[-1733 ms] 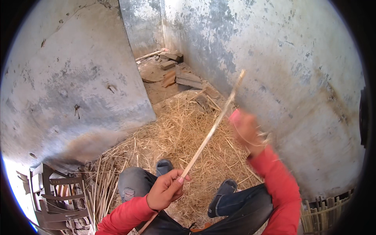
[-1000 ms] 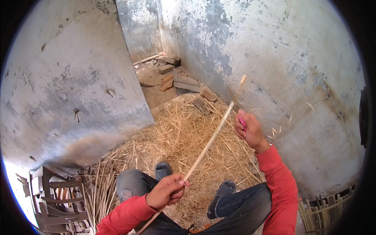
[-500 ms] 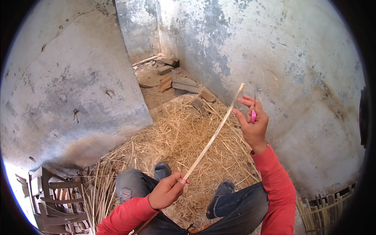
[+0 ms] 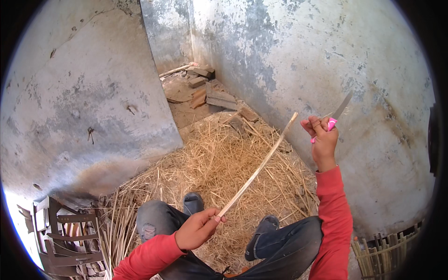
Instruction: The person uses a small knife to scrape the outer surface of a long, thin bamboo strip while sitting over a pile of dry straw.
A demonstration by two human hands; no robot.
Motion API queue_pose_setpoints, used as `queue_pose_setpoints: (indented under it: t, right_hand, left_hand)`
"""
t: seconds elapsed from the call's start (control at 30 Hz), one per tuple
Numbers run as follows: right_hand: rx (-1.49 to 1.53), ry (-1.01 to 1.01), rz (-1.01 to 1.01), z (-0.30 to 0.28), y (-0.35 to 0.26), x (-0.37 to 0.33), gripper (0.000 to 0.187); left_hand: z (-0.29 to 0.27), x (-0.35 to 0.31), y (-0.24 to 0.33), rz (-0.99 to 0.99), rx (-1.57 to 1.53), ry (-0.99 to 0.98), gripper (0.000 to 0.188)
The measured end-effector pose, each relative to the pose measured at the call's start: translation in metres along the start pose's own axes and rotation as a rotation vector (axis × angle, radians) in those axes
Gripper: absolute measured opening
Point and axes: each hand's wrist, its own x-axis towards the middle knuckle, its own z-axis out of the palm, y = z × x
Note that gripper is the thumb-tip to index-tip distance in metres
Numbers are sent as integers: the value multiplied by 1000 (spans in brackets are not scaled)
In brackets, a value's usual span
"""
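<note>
My left hand (image 4: 199,227) grips the lower end of a long pale strip of split bamboo or wood (image 4: 254,173). The strip slants up and to the right, its far end apart from my other hand. On the right, my right hand (image 4: 324,142) is closed around the pink handle of a knife (image 4: 342,108). Its grey blade points up and to the right, away from the strip. The thumb and fingers of that hand are drawn together; whether they pinch a small shaving as well, I cannot make out.
Straw-like shavings (image 4: 219,158) cover the floor around my feet. Bricks and boards (image 4: 219,99) lie in the corner. Long thin strips (image 4: 116,228) are heaped at my left, beside a dark wooden frame (image 4: 74,233). A slatted bamboo piece (image 4: 385,256) stands lower right, near the wall.
My right hand has moved right, away from the strip, and its fingers have drawn in. The knife blade now shows broadside. The strip's far end has dipped slightly to the right.
</note>
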Motion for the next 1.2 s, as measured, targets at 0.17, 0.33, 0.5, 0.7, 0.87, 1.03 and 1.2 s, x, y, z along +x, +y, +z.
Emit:
queue_pose_setpoints:
  t: [0.17, 0.33, 0.5, 0.7, 0.87, 1.03, 1.2]
  right_hand:
    - [-268, 77, 291, -3, 1, -7, 37]
    - [-203, 11, 365, 7, 4, -18, 32]
    - [-99, -196, 339, 22, -9, -26, 35]
    - [-55, -262, 317, 26, -4, -30, 39]
    - [-82, -326, 325, 40, -6, -42, 42]
    - [-310, -385, 271, 48, -11, -53, 37]
    - [-754, -549, 66, 62, -27, -70, 44]
  left_hand:
    - [-2, -2, 2, -32, -64, 16, 22]
    - [1, 3, 1, -23, -68, 5, 21]
    - [3, 6, -3, -19, -13, 6, 20]
    - [5, 5, 1, -26, 96, 9, 21]
    - [9, 3, 12, -32, 154, 47, 29]
    - [11, 2, 16, -23, 110, 41, 34]
    - [14, 3, 10, 47, 46, 100, 39]
